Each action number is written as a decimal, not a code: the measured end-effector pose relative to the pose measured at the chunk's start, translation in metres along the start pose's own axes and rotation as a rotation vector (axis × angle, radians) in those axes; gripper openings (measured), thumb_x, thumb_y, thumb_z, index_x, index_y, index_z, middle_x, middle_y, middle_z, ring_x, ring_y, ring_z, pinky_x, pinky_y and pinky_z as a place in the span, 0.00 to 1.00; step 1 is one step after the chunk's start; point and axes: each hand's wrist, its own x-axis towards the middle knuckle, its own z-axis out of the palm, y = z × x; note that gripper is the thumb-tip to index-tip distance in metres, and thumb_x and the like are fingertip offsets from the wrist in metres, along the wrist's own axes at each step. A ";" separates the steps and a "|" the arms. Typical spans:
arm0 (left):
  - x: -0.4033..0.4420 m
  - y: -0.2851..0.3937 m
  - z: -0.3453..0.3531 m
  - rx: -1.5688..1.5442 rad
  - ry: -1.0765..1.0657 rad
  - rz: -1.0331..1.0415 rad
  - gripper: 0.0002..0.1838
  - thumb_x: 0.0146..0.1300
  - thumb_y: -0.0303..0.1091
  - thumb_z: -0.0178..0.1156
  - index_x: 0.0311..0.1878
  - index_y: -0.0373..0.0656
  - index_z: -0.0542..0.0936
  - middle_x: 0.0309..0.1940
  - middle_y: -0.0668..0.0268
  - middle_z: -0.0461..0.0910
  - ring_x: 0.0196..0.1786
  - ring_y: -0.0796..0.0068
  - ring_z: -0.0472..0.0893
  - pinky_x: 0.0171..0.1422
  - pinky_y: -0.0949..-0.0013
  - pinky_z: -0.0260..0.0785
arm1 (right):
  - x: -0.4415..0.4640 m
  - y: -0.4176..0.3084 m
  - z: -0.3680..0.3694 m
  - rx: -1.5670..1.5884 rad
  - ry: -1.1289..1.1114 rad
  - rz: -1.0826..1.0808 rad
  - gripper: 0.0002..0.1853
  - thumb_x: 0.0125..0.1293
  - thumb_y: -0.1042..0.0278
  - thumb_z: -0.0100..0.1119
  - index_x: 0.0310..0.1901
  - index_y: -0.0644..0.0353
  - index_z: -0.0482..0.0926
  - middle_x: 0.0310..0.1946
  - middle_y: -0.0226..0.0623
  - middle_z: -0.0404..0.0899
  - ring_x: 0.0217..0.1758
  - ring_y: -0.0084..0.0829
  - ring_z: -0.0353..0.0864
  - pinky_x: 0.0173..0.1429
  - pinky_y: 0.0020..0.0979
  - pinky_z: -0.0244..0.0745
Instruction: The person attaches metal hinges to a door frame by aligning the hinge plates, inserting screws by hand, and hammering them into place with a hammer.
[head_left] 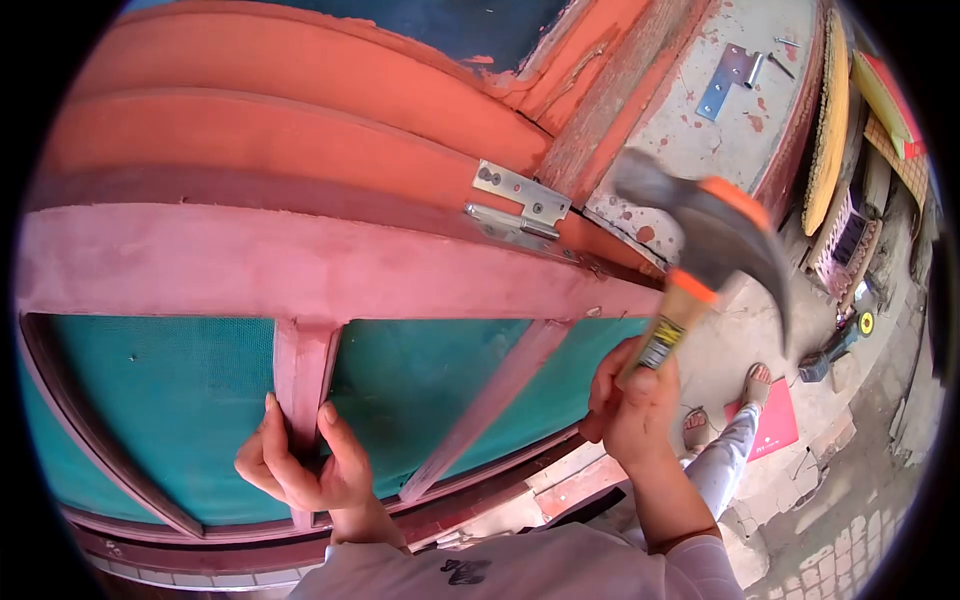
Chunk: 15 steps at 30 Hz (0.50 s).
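Observation:
My right hand (638, 405) is wrapped round the wooden handle of a claw hammer (715, 235), raised in front of me; its head is slightly blurred. A metal hinge (522, 200) joins the pink screen frame (200, 260) to the orange wooden frame (250, 130); the hammer head is to its right, apart from it. My left hand (305, 465) grips a narrow pink bar (305, 365) of the screen frame, thumb on one side and fingers on the other. Green mesh (430, 385) fills the panels beside that bar.
On the paint-spotted ledge (680, 130) lie another hinge plate (728, 82) and a couple of screws (782, 66). A power drill (836, 350) rests on the ground at right, near a red sheet (775, 415) by my feet. Cushions (828, 130) and timber stand beyond.

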 end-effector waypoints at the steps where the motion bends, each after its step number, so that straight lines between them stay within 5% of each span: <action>1: 0.000 -0.001 0.000 0.007 -0.007 0.006 0.23 0.61 0.40 0.69 0.52 0.31 0.81 0.36 0.63 0.67 0.32 0.73 0.69 0.27 0.74 0.58 | -0.004 0.005 0.000 0.168 0.022 -0.011 0.17 0.75 0.53 0.48 0.45 0.62 0.68 0.18 0.32 0.72 0.18 0.27 0.73 0.23 0.30 0.67; 2: -0.001 -0.003 -0.001 0.019 -0.010 0.013 0.23 0.62 0.40 0.69 0.52 0.31 0.81 0.36 0.63 0.67 0.32 0.73 0.69 0.26 0.74 0.58 | -0.005 0.010 0.001 0.339 0.039 -0.025 0.14 0.75 0.58 0.49 0.47 0.64 0.68 0.19 0.34 0.74 0.19 0.31 0.77 0.24 0.34 0.70; 3: 0.000 -0.003 -0.002 0.031 -0.010 0.024 0.23 0.62 0.40 0.69 0.52 0.31 0.81 0.36 0.63 0.67 0.31 0.74 0.69 0.26 0.74 0.58 | 0.001 0.014 0.005 -0.220 -0.041 0.046 0.14 0.75 0.59 0.49 0.46 0.63 0.68 0.19 0.35 0.74 0.19 0.33 0.76 0.25 0.35 0.70; 6: 0.000 -0.001 -0.002 0.050 -0.015 0.015 0.23 0.62 0.41 0.69 0.52 0.31 0.81 0.36 0.64 0.67 0.32 0.74 0.69 0.27 0.74 0.58 | 0.023 -0.001 0.000 -0.353 -0.194 0.101 0.14 0.74 0.59 0.50 0.45 0.63 0.68 0.19 0.35 0.74 0.19 0.34 0.76 0.25 0.36 0.71; 12: -0.003 -0.004 -0.002 0.015 0.000 0.000 0.22 0.62 0.40 0.69 0.51 0.31 0.81 0.36 0.63 0.68 0.32 0.74 0.69 0.27 0.74 0.58 | 0.000 0.014 0.008 0.161 -0.049 0.002 0.16 0.73 0.58 0.52 0.46 0.65 0.68 0.19 0.42 0.72 0.18 0.37 0.75 0.25 0.36 0.68; 14: 0.000 -0.004 -0.004 0.033 -0.016 0.012 0.22 0.61 0.40 0.69 0.52 0.31 0.81 0.36 0.63 0.68 0.32 0.73 0.69 0.27 0.74 0.58 | 0.011 0.023 0.017 -0.322 -0.133 0.073 0.16 0.73 0.57 0.52 0.46 0.66 0.68 0.19 0.39 0.73 0.18 0.34 0.75 0.24 0.34 0.68; 15: 0.000 -0.001 -0.003 0.043 -0.017 0.007 0.22 0.61 0.40 0.69 0.52 0.31 0.81 0.36 0.63 0.68 0.32 0.73 0.70 0.27 0.74 0.59 | 0.022 0.002 0.004 -0.304 -0.197 0.163 0.17 0.73 0.57 0.51 0.46 0.66 0.68 0.19 0.38 0.73 0.17 0.30 0.75 0.24 0.33 0.68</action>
